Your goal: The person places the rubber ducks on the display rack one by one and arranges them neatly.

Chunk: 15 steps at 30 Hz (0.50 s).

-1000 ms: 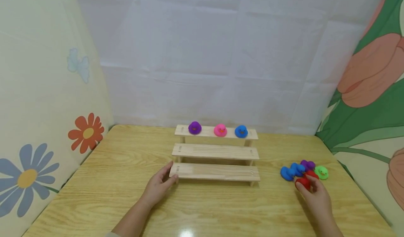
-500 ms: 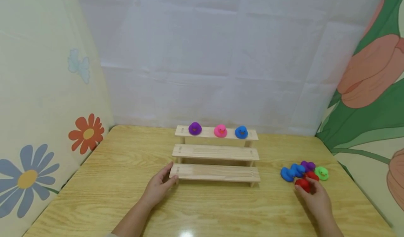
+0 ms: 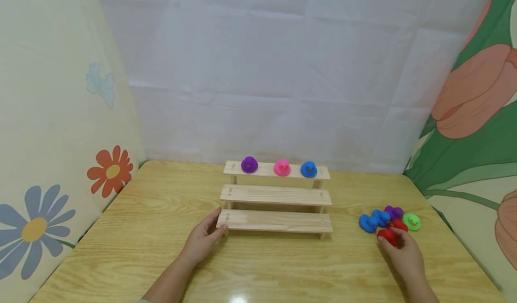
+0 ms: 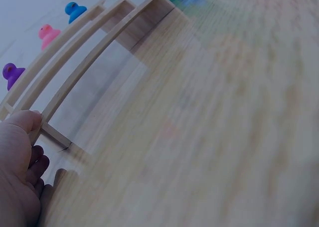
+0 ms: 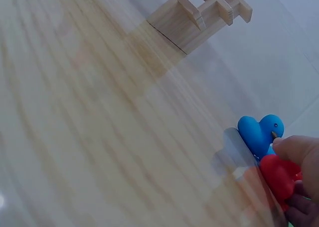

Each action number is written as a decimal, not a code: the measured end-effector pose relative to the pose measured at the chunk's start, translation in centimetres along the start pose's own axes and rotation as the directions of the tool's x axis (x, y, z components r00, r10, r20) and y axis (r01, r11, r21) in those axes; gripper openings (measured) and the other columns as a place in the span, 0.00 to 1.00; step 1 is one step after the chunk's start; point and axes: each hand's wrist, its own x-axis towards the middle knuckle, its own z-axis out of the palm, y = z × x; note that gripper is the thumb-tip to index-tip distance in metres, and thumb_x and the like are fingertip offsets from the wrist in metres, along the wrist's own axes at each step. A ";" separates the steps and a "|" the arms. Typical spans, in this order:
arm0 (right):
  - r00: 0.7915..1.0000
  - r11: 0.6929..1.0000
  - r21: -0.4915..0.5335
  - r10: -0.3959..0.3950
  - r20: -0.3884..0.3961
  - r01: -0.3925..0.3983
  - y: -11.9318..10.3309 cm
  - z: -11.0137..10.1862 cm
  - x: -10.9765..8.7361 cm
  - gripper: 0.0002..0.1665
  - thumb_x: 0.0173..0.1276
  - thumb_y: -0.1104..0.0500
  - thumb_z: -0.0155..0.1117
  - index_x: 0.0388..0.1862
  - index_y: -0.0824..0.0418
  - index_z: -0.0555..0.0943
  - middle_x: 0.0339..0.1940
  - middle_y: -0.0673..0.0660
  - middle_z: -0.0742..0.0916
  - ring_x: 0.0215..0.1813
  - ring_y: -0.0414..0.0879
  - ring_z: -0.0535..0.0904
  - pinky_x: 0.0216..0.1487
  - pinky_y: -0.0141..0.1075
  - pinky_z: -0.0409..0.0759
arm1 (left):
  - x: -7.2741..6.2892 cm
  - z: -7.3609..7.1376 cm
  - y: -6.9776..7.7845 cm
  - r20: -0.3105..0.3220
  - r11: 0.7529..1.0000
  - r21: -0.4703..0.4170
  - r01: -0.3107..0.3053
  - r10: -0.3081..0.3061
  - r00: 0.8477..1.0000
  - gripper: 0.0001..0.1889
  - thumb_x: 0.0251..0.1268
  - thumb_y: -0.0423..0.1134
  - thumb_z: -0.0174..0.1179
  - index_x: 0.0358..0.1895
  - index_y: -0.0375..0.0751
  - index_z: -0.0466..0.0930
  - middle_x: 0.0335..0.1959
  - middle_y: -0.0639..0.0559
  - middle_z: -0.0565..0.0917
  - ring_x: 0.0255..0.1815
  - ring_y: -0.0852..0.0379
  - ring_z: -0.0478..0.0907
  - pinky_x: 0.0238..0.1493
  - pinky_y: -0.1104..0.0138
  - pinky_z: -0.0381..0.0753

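A three-tier wooden stand [image 3: 274,194] stands mid-table, with purple [image 3: 249,164], pink [image 3: 282,168] and blue [image 3: 308,169] rubber ducks along its top tier. My left hand [image 3: 200,241] grips the left end of the lowest tier; in the left wrist view its thumb [image 4: 29,120] lies at the board's front edge. On the right, my right hand [image 3: 407,257] pinches a red rubber duck [image 3: 386,237] between thumb and fingers, low over the table. The right wrist view shows this red duck [image 5: 277,176] beside a blue duck [image 5: 256,134]; its far side is hidden by the fingers.
Around the right hand are more ducks: two blue [image 3: 367,222], a purple [image 3: 394,212], another red [image 3: 400,225] and a green one [image 3: 412,221]. A white cloth [image 3: 278,69] hangs behind the wooden table [image 3: 274,271]. Flower-printed cloths [image 3: 48,128] flank both sides.
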 end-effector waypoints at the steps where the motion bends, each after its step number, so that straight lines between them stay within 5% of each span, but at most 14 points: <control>1: 1.000 1.000 -0.005 -0.006 0.005 0.006 0.0 0.0 0.0 0.40 0.69 0.48 0.61 0.70 0.71 0.63 0.68 0.77 0.69 0.70 0.70 0.65 0.70 0.60 0.63 | 0.0 0.0 0.0 0.001 1.000 0.002 0.002 -0.002 1.000 0.35 0.71 0.44 0.58 0.75 0.34 0.56 0.74 0.36 0.63 0.76 0.41 0.60 0.75 0.50 0.59; 15: 1.000 0.996 0.094 -0.002 -0.028 0.005 -0.6 0.1 -0.3 0.37 0.70 0.50 0.63 0.69 0.68 0.64 0.70 0.74 0.68 0.71 0.67 0.63 0.71 0.57 0.62 | 0.0 0.0 0.1 -0.005 1.000 0.006 0.009 -0.009 1.000 0.36 0.71 0.45 0.59 0.75 0.34 0.56 0.74 0.37 0.63 0.77 0.41 0.58 0.76 0.49 0.56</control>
